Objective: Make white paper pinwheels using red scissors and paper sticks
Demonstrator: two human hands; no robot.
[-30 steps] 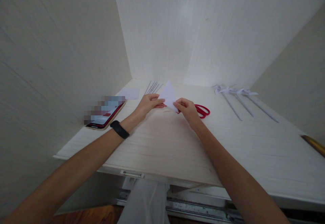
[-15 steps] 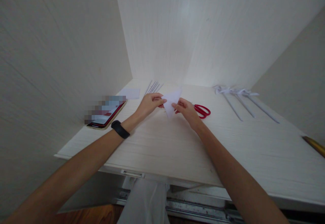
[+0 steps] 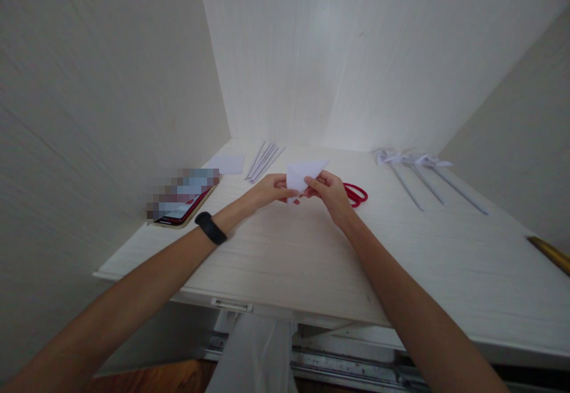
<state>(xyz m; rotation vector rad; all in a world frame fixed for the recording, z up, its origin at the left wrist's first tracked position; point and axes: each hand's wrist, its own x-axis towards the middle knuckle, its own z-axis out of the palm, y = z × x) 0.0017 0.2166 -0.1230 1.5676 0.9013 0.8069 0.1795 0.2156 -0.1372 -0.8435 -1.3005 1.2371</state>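
Both hands, left hand (image 3: pixel 269 189) and right hand (image 3: pixel 327 190), pinch the folded paper (image 3: pixel 303 174) with fingers closed; align its edges before creasing, scissors (image 3: pixel 356 193) at 3 o'clock.

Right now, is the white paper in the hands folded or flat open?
Folded. The small white paper shows a triangle shape with a pointed corner, pinched between the left hand and right hand.

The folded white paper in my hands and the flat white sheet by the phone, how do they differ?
The folded paper is a pointed triangle; the flat sheet is rectangular. The folded paper is held above the desk by the left hand and right hand; the flat sheet lies untouched on the desk. Both are plain white.
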